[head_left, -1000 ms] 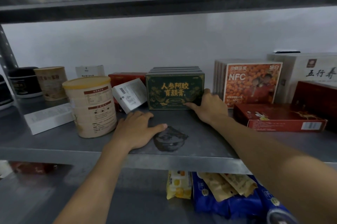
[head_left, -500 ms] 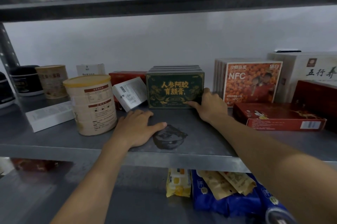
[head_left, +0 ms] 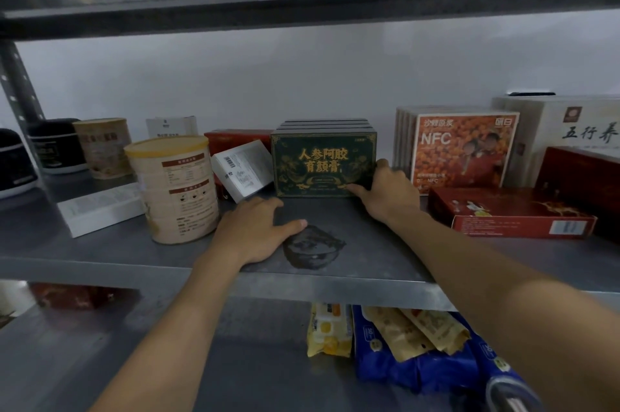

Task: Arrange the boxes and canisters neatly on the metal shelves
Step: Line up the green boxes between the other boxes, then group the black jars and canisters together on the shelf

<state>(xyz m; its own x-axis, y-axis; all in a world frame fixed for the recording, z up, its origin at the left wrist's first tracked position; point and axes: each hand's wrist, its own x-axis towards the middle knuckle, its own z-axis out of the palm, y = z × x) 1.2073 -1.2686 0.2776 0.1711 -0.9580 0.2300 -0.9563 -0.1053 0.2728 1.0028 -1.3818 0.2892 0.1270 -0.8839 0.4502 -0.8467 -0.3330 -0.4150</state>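
Observation:
A row of dark green boxes [head_left: 323, 163] with gold lettering stands upright at the middle of the metal shelf [head_left: 100, 264]. My right hand [head_left: 385, 191] grips the front box's lower right corner, thumb along its front bottom edge and fingers up its right side. My left hand [head_left: 255, 230] rests palm down on the shelf, fingers spread, just in front of a tilted white box [head_left: 243, 170] that leans on a red box [head_left: 235, 139]. A cream canister [head_left: 176, 188] with a yellow lid stands left of that hand.
A long white box [head_left: 100, 208] lies flat at left, with a tan canister [head_left: 104, 146] and black jars [head_left: 55, 146] behind. At right stand orange NFC boxes [head_left: 463, 146], a white box [head_left: 567, 133] and red boxes [head_left: 510, 217]. Snack packs [head_left: 412, 354] lie on the lower shelf.
Both hands stay where they were; only the view has shifted slightly.

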